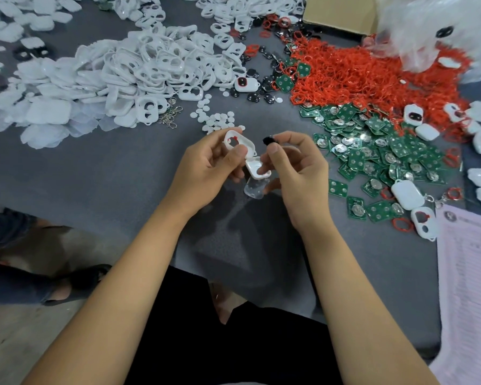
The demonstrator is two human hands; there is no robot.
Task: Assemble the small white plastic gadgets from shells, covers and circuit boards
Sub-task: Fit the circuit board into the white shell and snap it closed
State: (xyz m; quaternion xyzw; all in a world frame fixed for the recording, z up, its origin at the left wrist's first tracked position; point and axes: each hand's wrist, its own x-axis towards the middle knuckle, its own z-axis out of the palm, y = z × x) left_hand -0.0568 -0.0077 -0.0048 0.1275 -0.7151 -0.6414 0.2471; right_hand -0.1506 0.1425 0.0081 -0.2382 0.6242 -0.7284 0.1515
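My left hand (pixel 206 165) grips a white front cover (pixel 238 143) with a red ring in one of its holes; a white back shell (pixel 256 170) and a clear film piece (pixel 254 188) sit just below it between my hands. My right hand (pixel 295 168) pinches a small black round part (pixel 268 141) between thumb and forefinger, close to the cover's right edge. Heaps of white covers and shells (pixel 117 76) lie far left, green circuit boards (pixel 372 151) lie to the right, and red rings (pixel 358 70) are piled beyond them.
Small white discs (pixel 220 120) and metal clasps (pixel 171 115) lie ahead of my hands. Finished white gadgets (pixel 407 194) sit at right beside a pink paper sheet (pixel 469 273). A cardboard box (pixel 342 12) and a clear plastic bag (pixel 439 31) stand at far right.
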